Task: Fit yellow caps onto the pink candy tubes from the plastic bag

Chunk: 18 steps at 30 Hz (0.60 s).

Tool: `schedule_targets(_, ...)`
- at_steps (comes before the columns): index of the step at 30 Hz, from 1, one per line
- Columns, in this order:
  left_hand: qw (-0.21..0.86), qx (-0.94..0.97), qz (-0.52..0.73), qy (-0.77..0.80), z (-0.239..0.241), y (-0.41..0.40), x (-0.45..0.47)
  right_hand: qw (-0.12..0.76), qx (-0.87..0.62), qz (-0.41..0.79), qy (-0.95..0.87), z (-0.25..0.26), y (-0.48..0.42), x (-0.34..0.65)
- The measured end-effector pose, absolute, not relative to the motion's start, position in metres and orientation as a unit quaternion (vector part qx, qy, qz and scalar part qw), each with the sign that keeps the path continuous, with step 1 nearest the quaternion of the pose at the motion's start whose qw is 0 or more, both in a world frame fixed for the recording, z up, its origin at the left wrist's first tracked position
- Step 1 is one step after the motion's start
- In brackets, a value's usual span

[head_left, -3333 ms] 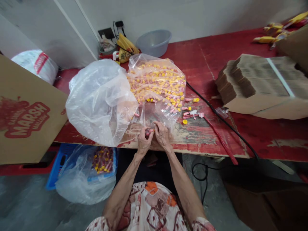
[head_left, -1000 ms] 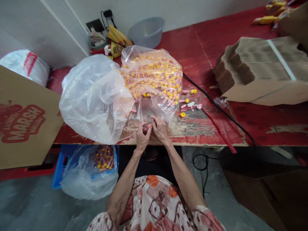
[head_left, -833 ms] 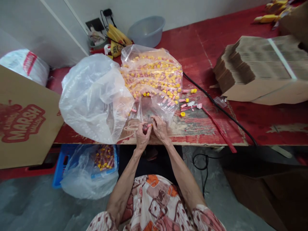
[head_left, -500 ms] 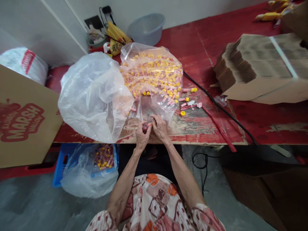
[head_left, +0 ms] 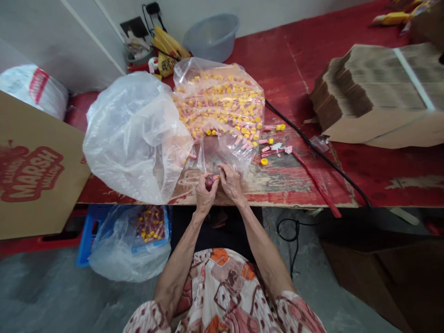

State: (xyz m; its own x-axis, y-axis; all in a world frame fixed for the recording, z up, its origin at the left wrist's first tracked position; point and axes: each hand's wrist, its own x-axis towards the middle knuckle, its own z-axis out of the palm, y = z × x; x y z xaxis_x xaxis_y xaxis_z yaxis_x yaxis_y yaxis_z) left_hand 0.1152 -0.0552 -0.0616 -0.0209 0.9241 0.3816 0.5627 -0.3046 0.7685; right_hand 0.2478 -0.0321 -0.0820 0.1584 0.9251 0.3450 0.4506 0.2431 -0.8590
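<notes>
My left hand [head_left: 205, 193] and my right hand [head_left: 230, 181] meet at the near edge of the red table [head_left: 298, 74]. Both are closed around a small pink tube [head_left: 212, 179] held between their fingertips. Just beyond them lies an open clear plastic bag [head_left: 222, 104] full of pink tubes with yellow caps. A few loose tubes and yellow caps [head_left: 271, 147] lie on the table to the right of my hands. A crumpled clear bag [head_left: 133, 136] sits to the left.
A blue crate [head_left: 90, 231] lined with plastic holds more tubes under the table at left. A "MARSH" cardboard box [head_left: 31, 171] stands far left. A stack of flat cardboard [head_left: 378, 92], a black cable [head_left: 322, 159], a red strip [head_left: 314, 182] and a grey basin [head_left: 212, 36] are on the table.
My hands stay at the table edge working the same pink tube. The view has shifted slightly; nothing else has moved.
</notes>
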Motion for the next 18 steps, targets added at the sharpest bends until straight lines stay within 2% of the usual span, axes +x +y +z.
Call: schedule_targets(18, 0.213, 0.665, 0.454, 0.553, -0.0592, -0.0561, 0.118, 0.502, -0.566, 0.246, -0.605, -0.0821, -0.0322, 0.249)
